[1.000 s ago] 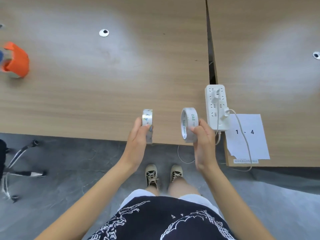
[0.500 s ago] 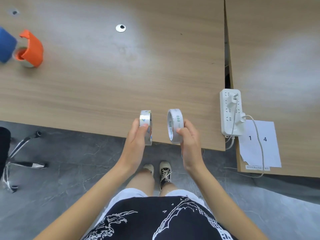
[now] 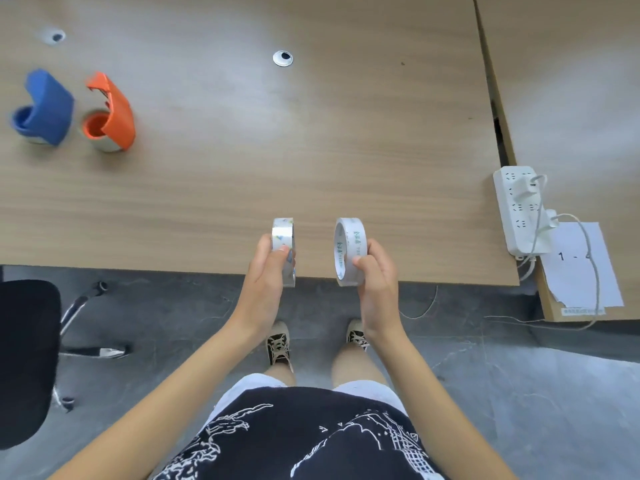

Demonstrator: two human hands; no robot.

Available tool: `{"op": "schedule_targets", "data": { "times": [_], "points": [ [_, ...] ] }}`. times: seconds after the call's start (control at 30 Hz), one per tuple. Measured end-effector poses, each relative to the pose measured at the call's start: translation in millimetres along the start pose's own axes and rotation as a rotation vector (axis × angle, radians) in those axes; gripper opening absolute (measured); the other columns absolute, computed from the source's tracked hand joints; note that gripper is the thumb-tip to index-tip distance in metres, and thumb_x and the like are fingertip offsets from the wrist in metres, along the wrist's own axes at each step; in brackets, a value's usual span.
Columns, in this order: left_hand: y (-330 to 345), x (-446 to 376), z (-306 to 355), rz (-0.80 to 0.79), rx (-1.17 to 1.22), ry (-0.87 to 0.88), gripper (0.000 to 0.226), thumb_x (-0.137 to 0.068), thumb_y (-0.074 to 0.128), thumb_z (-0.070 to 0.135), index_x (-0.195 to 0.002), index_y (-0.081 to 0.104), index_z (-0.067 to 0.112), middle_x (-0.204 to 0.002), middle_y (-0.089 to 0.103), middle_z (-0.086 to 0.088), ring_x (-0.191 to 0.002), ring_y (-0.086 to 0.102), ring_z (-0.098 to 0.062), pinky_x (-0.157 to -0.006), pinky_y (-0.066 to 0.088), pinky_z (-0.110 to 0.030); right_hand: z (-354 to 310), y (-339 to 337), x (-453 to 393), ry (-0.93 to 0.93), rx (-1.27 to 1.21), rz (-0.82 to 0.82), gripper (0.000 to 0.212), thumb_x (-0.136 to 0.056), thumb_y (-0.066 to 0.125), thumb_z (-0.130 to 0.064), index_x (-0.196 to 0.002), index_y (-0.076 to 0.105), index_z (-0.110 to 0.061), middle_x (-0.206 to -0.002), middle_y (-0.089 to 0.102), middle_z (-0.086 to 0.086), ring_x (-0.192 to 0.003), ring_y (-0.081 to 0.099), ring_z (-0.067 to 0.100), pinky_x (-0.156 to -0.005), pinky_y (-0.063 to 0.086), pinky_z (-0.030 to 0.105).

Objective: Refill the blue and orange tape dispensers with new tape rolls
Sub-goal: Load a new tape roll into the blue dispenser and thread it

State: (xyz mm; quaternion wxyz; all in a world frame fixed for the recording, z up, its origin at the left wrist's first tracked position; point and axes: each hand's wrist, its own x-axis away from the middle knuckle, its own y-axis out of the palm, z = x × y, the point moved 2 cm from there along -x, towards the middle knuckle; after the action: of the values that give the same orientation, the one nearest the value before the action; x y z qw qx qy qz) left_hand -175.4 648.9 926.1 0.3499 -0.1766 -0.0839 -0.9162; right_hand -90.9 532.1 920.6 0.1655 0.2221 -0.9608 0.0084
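Observation:
My left hand (image 3: 268,271) grips a clear tape roll (image 3: 283,237) held on edge over the near edge of the wooden table (image 3: 311,150). My right hand (image 3: 375,278) holds a second tape roll (image 3: 349,249), white-cored with green print, also on edge. The two rolls are a short gap apart. Far to the left on the table stand a blue tape dispenser (image 3: 43,109) and, right beside it, an orange tape dispenser (image 3: 110,114), each with a roll seated in it.
A white power strip (image 3: 519,209) with plugs and cables lies at the table's right edge, next to a paper sheet (image 3: 585,265) on a second table. A black office chair (image 3: 24,358) stands at the lower left. Two cable grommets sit in the tabletop.
The view has swung left, bringing both dispensers fully into sight and pushing the power strip rightward. Both hands keep their tape rolls, still close together at the table edge.

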Motion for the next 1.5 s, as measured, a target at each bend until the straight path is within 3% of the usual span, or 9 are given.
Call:
{"op": "schedule_targets", "data": {
  "times": [0.17, 0.3, 0.4, 0.57, 0.67, 0.87, 1.13, 1.23, 1.5],
  "points": [
    [-34.5, -5.2, 5.7, -0.008, 0.027, -0.01, 0.019, -0.101, 0.03, 0.013, -0.103, 0.048, 0.009, -0.09, 0.056, -0.005, -0.073, 0.057, -0.005, -0.061, 0.046, -0.012, 7.2, 31.4, 4.7, -0.003, -0.006, -0.009, 0.029, -0.07, 0.048, -0.025, -0.07, 0.042, 0.003, -0.073, 0.033, 0.006, -0.072, 0.027, 0.021, -0.061, 0.023, 0.033],
    [-53.3, -9.4, 3.6, 0.039, -0.006, 0.039, 0.017, -0.1, 0.033, 0.012, -0.094, 0.048, 0.007, -0.086, 0.054, -0.005, -0.075, 0.052, -0.01, -0.06, 0.042, -0.013, 14.8, 49.1, 1.7, 0.021, -0.002, -0.053, 0.025, -0.071, 0.048, -0.022, -0.07, 0.043, 0.003, -0.073, 0.033, 0.006, -0.072, 0.027, 0.021, -0.062, 0.023, 0.033],
    [-70.6, -11.7, 6.6, 0.064, -0.038, 0.036, 0.021, -0.099, 0.037, 0.013, -0.08, 0.046, 0.01, -0.075, 0.052, 0.001, -0.06, 0.047, -0.002, -0.054, 0.036, -0.014, 14.6, 67.9, -1.9, 0.014, 0.042, -0.092, 0.016, -0.075, 0.045, -0.017, -0.067, 0.041, -0.003, -0.071, 0.03, 0.006, -0.069, 0.025, 0.019, -0.059, 0.023, 0.031],
    [-120.9, -26.9, 7.7, 0.004, 0.05, -0.023, 0.039, -0.079, 0.051, 0.04, -0.084, 0.047, 0.002, -0.085, 0.049, -0.01, -0.082, 0.043, -0.022, -0.077, 0.031, -0.038, 14.2, 111.2, -6.9, 0.034, 0.042, -0.092, 0.014, -0.074, 0.043, -0.016, -0.07, 0.043, -0.003, -0.071, 0.031, 0.005, -0.068, 0.027, 0.017, -0.059, 0.022, 0.031],
    [-162.1, -41.5, 8.3, 0.013, 0.088, -0.051, 0.017, -0.081, 0.049, 0.034, -0.078, 0.054, 0.019, -0.082, 0.058, -0.003, -0.084, 0.05, -0.021, -0.079, 0.034, -0.038, 20.9, 151.2, -7.5, 0.044, 0.05, -0.066, 0.013, -0.073, 0.043, -0.017, -0.07, 0.044, -0.005, -0.069, 0.032, 0.003, -0.068, 0.027, 0.016, -0.059, 0.022, 0.031],
    [-268.3, -58.4, 6.2, -0.034, 0.087, -0.069, 0.015, -0.081, 0.046, 0.032, -0.074, 0.058, 0.026, -0.074, 0.062, 0.007, -0.077, 0.054, -0.016, -0.071, 0.038, -0.031, 41.1, 254.6, 11.3, 0.058, 0.018, 0.028, 0.007, -0.074, 0.043, -0.018, -0.066, 0.043, -0.016, -0.066, 0.036, -0.004, -0.066, 0.03, 0.013, -0.059, 0.024, 0.03],
    [-371.0, -57.5, 12.5, -0.046, 0.082, -0.069, 0.014, -0.082, 0.043, 0.03, -0.083, 0.052, 0.019, -0.079, 0.054, 0.0, -0.076, 0.048, -0.016, -0.07, 0.035, -0.032, 46.7, 341.9, 39.0, 0.051, 0.016, 0.029, 0.007, -0.074, 0.043, -0.017, -0.067, 0.043, -0.016, -0.066, 0.037, -0.004, -0.067, 0.031, 0.014, -0.061, 0.024, 0.031],
    [-388.2, -58.2, 13.1, -0.025, 0.094, -0.057, 0.014, -0.091, 0.042, 0.024, -0.085, 0.054, 0.019, -0.08, 0.056, 0.001, -0.074, 0.051, -0.014, -0.069, 0.036, -0.031, 47.5, 355.8, 39.7, 0.041, 0.036, 0.014, 0.005, -0.074, 0.044, -0.018, -0.073, 0.046, -0.013, -0.07, 0.035, 0.004, -0.071, 0.029, 0.02, -0.061, 0.023, 0.032],
    [-421.4, -68.9, 30.3, 0.041, 0.065, -0.042, 0.024, -0.08, 0.043, 0.033, -0.09, 0.049, 0.012, -0.083, 0.045, -0.009, -0.079, 0.041, -0.02, -0.066, 0.032, -0.031, 38.3, 394.0, 28.7, 0.002, 0.074, -0.062, 0.008, -0.074, 0.043, -0.019, -0.066, 0.045, -0.017, -0.065, 0.039, -0.005, -0.066, 0.032, 0.014, -0.059, 0.025, 0.029]
  ]
}}
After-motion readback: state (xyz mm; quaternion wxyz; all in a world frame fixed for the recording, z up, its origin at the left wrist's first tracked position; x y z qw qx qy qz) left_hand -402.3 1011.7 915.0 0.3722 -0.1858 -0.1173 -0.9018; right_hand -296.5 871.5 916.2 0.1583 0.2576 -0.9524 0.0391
